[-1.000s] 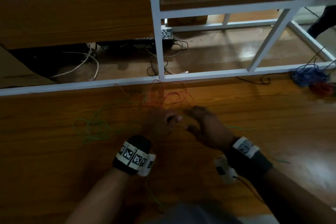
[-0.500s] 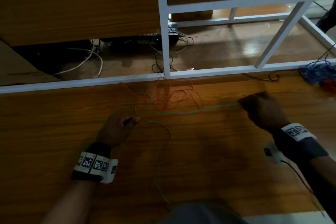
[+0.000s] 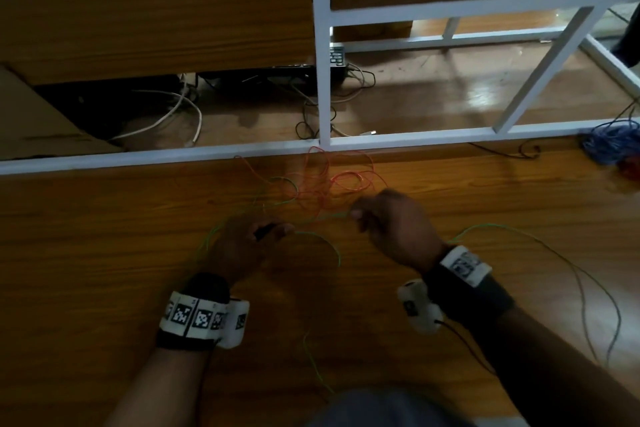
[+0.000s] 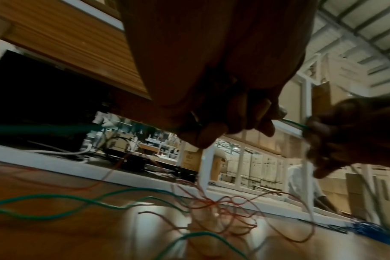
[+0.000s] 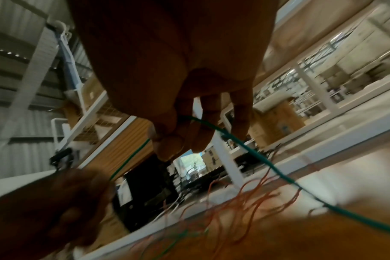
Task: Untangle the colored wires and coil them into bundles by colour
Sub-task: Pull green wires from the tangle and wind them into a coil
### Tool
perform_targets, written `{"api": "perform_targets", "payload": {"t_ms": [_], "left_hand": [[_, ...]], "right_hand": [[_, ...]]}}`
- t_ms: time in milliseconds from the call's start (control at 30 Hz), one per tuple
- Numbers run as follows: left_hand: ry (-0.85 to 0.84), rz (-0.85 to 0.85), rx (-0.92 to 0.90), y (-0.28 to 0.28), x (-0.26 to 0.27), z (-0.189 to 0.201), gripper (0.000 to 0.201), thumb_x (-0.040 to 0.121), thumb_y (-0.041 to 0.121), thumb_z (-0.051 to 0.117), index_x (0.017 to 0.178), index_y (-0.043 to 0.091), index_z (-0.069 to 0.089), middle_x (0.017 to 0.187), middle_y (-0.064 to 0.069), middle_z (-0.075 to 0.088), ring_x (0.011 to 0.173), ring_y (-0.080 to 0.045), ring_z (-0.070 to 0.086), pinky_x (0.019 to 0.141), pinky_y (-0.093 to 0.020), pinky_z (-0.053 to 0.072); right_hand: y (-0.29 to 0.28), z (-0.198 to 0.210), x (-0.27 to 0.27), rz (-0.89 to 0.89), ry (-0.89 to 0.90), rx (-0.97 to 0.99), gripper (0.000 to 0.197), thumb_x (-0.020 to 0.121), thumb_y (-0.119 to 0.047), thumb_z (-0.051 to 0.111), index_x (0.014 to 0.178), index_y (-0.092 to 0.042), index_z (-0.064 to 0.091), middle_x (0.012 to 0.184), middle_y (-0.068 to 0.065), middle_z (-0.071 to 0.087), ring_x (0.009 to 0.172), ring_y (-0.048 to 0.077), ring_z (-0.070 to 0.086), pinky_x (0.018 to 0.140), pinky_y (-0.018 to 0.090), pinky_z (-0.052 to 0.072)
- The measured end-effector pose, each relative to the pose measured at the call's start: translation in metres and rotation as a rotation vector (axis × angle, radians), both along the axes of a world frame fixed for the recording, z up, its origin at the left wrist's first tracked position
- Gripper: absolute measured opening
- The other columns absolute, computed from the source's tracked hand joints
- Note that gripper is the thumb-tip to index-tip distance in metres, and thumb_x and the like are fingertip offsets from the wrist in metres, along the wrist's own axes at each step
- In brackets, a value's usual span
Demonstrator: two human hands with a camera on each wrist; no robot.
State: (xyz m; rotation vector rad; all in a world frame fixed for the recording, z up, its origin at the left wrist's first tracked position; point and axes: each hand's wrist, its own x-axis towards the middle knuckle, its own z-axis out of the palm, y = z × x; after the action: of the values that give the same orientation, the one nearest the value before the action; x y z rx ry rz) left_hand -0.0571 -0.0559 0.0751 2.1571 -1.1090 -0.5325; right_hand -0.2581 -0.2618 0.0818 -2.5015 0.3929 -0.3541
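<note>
Head view: left hand [image 3: 247, 246] and right hand [image 3: 398, 229] low over table [image 3: 104, 253], just before orange tangle [image 3: 325, 184], fingers pinching green wire [image 3: 325, 217].
Left wrist: fingers [image 4: 214, 135] curled on wire.
Right wrist: thumb and fingers [image 5: 167, 140] pinching wire.

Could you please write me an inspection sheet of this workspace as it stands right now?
Surface: wooden tabletop, glossy, dimly lit.
Job's things: green wire strung between both hands, trailing right and toward the person; orange wire tangle loose by the far edge, green strands crossing it; blue wire bundle at the far right edge, something red beside it.
Clutter: nothing seen.
Hands: left hand pinches the green wire; right hand pinches it too, close by.
Cables: white cable and dark cables on the floor beyond the table.
Surroundings: white metal frame, wooden panel, cardboard at left.
</note>
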Motion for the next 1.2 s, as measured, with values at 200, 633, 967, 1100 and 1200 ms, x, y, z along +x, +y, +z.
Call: {"api": "perform_targets", "payload": {"t_ms": [200,633,967,1100,1200], "left_hand": [[-0.021,0.177,0.008,0.045,0.035,-0.003,0.008,0.092,0.036,0.064,0.092,0.033,0.072,0.068,0.019,0.06,0.054,0.007,0.052,0.053,-0.029,0.046],[-0.259,-0.127,-0.062,-0.019,-0.014,-0.005,0.036,0.095,0.057,0.047,0.099,0.032,0.072,0.082,0.02,0.065,0.067,0.007,0.056,0.06,-0.011,0.042],[-0.293,0.055,0.014,0.032,0.02,-0.023,0.027,0.097,0.048,0.05,0.076,0.037,0.063,0.05,0.012,0.047,0.044,-0.003,0.043,0.046,-0.023,0.029],[-0.292,0.127,0.115,0.054,0.033,-0.03,0.028,0.095,0.05,0.055,0.083,0.03,0.071,0.053,0.014,0.051,0.048,-0.005,0.05,0.046,-0.021,0.033],[-0.361,0.128,0.065,0.042,0.025,-0.014,0.027,0.094,0.051,0.055,0.077,0.034,0.067,0.058,0.015,0.054,0.052,-0.001,0.049,0.049,-0.02,0.033]], "right_hand": [[-0.078,0.005,-0.059,-0.257,0.078,-0.042,0.026,0.092,-0.007,0.063,0.097,-0.03,0.074,0.082,-0.008,0.075,0.069,0.013,0.069,0.062,0.043,0.059],[0.039,-0.014,0.041,0.067,0.155,-0.148,0.036,0.099,-0.035,0.058,0.132,-0.023,0.065,0.128,0.001,0.068,0.127,0.031,0.05,0.103,0.054,0.044],[-0.051,0.025,0.011,-0.005,-0.248,-0.3,0.029,0.083,-0.005,0.062,0.103,-0.02,0.077,0.099,-0.013,0.066,0.113,0.032,0.054,0.087,0.055,0.049],[-0.097,0.051,-0.004,-0.13,-0.262,-0.223,0.024,0.088,-0.001,0.075,0.104,-0.018,0.08,0.098,-0.003,0.066,0.109,0.03,0.058,0.089,0.022,0.043],[-0.086,0.049,0.002,-0.023,-0.196,-0.179,0.026,0.087,0.0,0.076,0.103,-0.02,0.08,0.1,-0.003,0.066,0.107,0.024,0.057,0.087,0.024,0.044]]}}
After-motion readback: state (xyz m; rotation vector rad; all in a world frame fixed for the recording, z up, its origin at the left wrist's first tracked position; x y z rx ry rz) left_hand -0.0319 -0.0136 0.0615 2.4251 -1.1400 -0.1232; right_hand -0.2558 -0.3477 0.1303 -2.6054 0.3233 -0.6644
